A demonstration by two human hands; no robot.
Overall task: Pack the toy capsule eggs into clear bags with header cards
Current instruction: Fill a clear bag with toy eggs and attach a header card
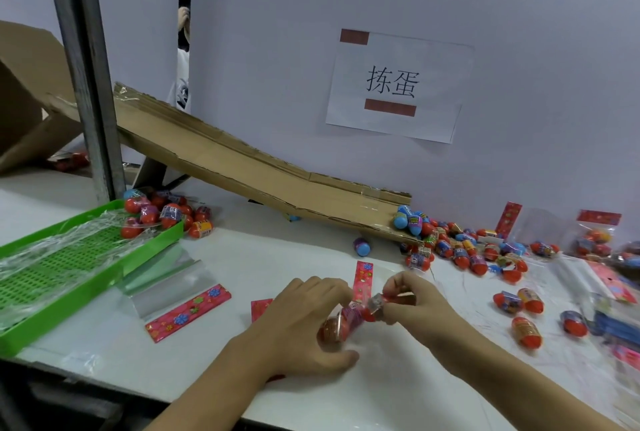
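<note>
My left hand (304, 320) holds a clear bag (341, 323) with red capsule eggs inside, just above the white table. My right hand (412, 295) pinches a capsule egg (379, 302) at the bag's mouth. A pink header card (363, 280) stands up behind my fingers. Loose eggs (460, 250) lie in a heap at the foot of the cardboard chute (263, 167), and several more eggs (526, 313) lie to the right of my right hand. An empty clear bag with a pink header card (188, 313) lies flat to the left.
A green plastic tray (62, 278) lined with clear film sits at the left, with a bag of eggs (162, 216) at its far corner. A filled bag (595, 236) and a stack of empty bags (588, 278) lie at the right. A grey post (86, 84) rises at the left.
</note>
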